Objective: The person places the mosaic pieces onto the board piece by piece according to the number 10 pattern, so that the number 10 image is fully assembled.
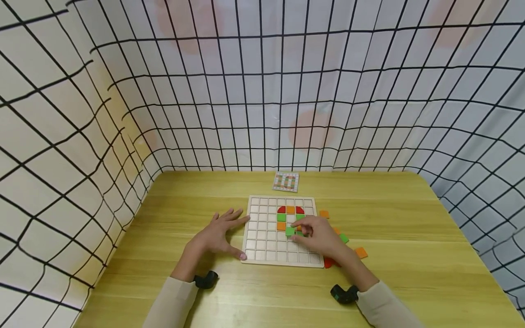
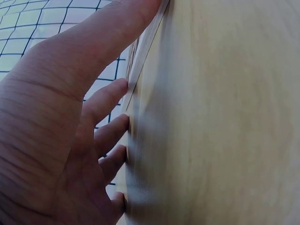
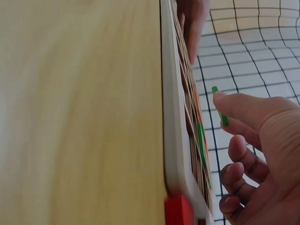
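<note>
A pale wooden grid board (image 1: 262,246) lies on the table, with red, orange and green tiles set in an arch on its right half. My right hand (image 1: 321,237) pinches a green square tile (image 1: 290,231) between thumb and fingers over the board's middle. In the right wrist view that green tile (image 3: 220,107) is held on edge, apart from the board's surface. My left hand (image 1: 217,232) is spread at the board's left edge, its thumb at the near left corner and its index fingertip against the side. The left wrist view shows the fingers (image 2: 112,129) extended.
A small pattern card (image 1: 285,181) lies behind the board. Loose tiles lie along its right side, among them orange tiles (image 1: 361,253), a green tile (image 1: 344,238) and a red piece (image 1: 328,262) partly under the right forearm. Black wire mesh (image 1: 270,91) walls the table's back and sides.
</note>
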The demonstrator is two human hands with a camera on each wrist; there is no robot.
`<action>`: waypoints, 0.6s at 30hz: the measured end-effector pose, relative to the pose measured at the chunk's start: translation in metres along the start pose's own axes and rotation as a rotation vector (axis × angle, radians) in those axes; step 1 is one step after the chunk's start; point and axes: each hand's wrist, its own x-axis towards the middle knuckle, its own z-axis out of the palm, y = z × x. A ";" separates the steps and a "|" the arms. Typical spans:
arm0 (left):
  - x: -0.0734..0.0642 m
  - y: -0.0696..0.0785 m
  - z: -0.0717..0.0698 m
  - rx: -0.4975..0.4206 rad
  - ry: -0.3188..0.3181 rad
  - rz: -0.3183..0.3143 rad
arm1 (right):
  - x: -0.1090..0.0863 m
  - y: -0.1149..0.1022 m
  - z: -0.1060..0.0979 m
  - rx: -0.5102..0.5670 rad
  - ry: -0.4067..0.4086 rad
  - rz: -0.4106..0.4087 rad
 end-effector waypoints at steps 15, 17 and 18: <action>0.000 0.001 0.000 0.005 -0.005 -0.013 | 0.004 -0.012 0.016 -0.105 -0.023 0.057; 0.000 0.001 0.000 0.008 -0.004 -0.013 | 0.004 -0.013 0.017 -0.113 -0.021 0.062; 0.000 0.001 0.000 0.011 -0.004 -0.012 | 0.004 -0.013 0.017 -0.118 -0.022 0.066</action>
